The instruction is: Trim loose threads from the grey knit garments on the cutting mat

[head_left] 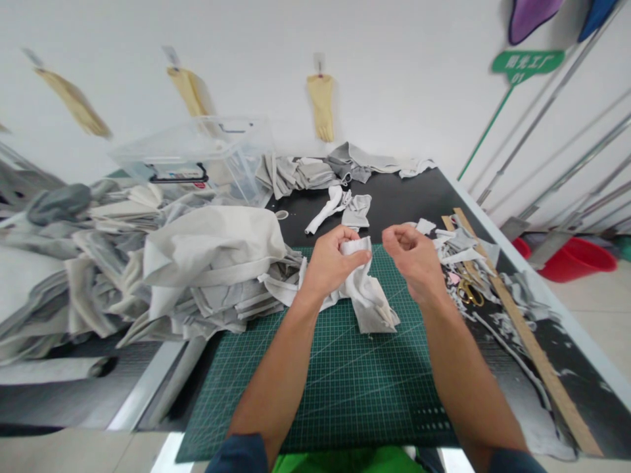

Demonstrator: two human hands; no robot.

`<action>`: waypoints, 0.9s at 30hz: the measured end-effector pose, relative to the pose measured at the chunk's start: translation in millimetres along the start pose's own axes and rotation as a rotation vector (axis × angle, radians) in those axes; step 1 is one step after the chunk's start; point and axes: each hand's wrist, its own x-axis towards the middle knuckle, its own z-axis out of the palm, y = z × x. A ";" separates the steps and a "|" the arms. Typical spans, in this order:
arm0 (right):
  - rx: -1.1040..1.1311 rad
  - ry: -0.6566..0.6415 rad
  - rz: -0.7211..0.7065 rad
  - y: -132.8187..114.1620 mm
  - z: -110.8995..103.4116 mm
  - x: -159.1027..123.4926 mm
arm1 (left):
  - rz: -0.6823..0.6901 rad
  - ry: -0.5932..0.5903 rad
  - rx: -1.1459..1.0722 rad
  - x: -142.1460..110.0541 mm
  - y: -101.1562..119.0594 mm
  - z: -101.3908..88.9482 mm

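My left hand (338,259) pinches a strip of pale grey fabric (367,299) between thumb and fingers. The strip's lower end hangs down onto the green cutting mat (365,381). To the right and apart from the fabric, my right hand (411,253) is raised with thumb and fingers pressed together. Whatever it may hold is too small to make out. Just beyond both hands, a small folded fabric piece (357,211) and a white strip (325,213) lie on the black tabletop (409,190).
A large heap of grey fabric (211,249) fills the left side, in front of a clear plastic box (182,157). On the right lie fabric scraps (517,295), gold-handled scissors (470,293) and a long wooden ruler (537,355). Folded cloths (305,174) line the back.
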 end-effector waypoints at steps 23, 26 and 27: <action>0.015 -0.134 0.166 21.5 4.7 3.9 | 0.080 -0.460 0.620 5.8 -29.8 -22.8; -0.304 -0.162 0.176 42.7 1.3 11.4 | -0.155 -0.512 0.996 0.5 -64.4 -11.8; -0.472 -0.234 0.187 48.9 -0.6 12.9 | -0.226 -0.494 1.082 -2.7 -75.0 -7.0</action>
